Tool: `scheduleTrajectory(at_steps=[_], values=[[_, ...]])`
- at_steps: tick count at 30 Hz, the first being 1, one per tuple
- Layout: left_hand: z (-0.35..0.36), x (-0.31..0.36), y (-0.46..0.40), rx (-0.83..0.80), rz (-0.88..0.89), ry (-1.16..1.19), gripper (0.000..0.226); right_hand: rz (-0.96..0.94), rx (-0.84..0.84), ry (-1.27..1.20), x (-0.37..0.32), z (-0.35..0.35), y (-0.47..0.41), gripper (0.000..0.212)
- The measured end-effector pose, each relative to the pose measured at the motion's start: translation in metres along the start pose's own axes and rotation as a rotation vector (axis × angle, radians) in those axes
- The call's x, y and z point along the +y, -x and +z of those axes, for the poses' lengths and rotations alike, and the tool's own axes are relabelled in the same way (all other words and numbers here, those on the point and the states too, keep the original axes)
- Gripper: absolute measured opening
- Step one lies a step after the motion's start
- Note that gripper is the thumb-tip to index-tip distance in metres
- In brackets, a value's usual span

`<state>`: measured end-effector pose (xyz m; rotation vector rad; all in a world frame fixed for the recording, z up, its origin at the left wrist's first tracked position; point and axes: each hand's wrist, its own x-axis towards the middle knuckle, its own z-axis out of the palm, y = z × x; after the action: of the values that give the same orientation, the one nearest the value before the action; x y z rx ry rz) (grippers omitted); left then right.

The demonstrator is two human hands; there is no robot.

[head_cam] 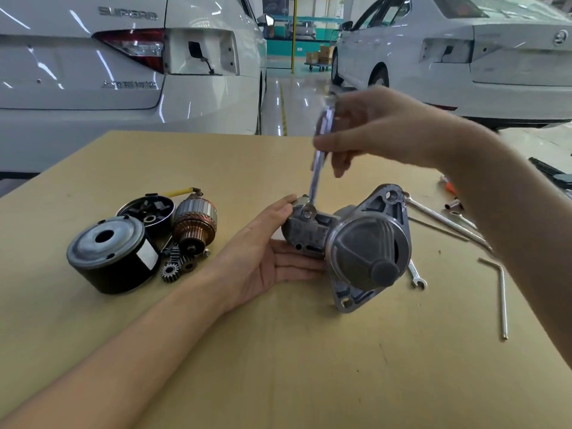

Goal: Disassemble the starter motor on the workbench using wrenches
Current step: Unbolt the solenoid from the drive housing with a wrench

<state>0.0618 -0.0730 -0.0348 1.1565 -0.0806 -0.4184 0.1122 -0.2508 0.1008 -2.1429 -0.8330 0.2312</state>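
Observation:
The grey starter motor housing (365, 246) lies on the tan workbench (278, 351), nose cone toward me. My left hand (266, 258) cups its rear end from the left, thumb on top and fingers underneath. A shiny wrench (318, 168) stands nearly upright, its lower end seated on a bolt (307, 213) on top of the housing. My right hand (365, 131) grips the wrench's upper part, which is blurred.
Removed parts lie at the left: a black field case (113, 255), an end cap (148, 212), the copper armature (195, 224) and small gears (178, 264). More wrenches (445, 221) and a bent rod (501, 292) lie at the right. White cars stand behind the bench.

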Motion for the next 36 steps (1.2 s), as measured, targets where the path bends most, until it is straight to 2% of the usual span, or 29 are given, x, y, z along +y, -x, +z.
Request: scheduleTrajectory(at_steps=[4,7,10,12,16,18,21,26,36], values=[[-0.001,0.000,0.001,-0.028,-0.009,0.020,0.052,-0.067,-0.247,0.215,-0.034,0.027,-0.037,0.007],[-0.001,0.000,0.002,-0.028,-0.002,0.086,0.033,-0.037,-0.451,0.397,-0.048,0.056,-0.053,0.009],[-0.001,-0.002,0.001,-0.016,-0.012,0.105,0.026,-0.076,-0.502,0.547,-0.048,0.068,-0.054,0.008],[-0.002,-0.001,0.000,-0.026,-0.002,0.095,0.033,-0.156,-0.426,0.435,-0.048,0.063,-0.048,0.012],[-0.003,0.001,0.000,-0.042,-0.002,0.073,0.048,-0.196,-0.006,-0.268,-0.036,0.025,-0.025,0.009],[-0.003,0.001,0.000,-0.042,-0.005,0.072,0.049,-0.161,0.144,-0.409,-0.015,0.008,-0.012,0.013],[-0.002,0.000,0.001,-0.049,0.003,0.062,0.050,-0.033,0.235,-0.584,0.018,-0.001,0.010,0.016],[-0.002,0.000,0.001,-0.055,0.015,0.073,0.051,0.066,0.259,-0.714,0.050,0.009,0.033,0.011],[-0.003,0.000,0.000,-0.055,0.011,0.061,0.053,0.081,0.308,-0.659,0.055,0.018,0.033,0.015]])
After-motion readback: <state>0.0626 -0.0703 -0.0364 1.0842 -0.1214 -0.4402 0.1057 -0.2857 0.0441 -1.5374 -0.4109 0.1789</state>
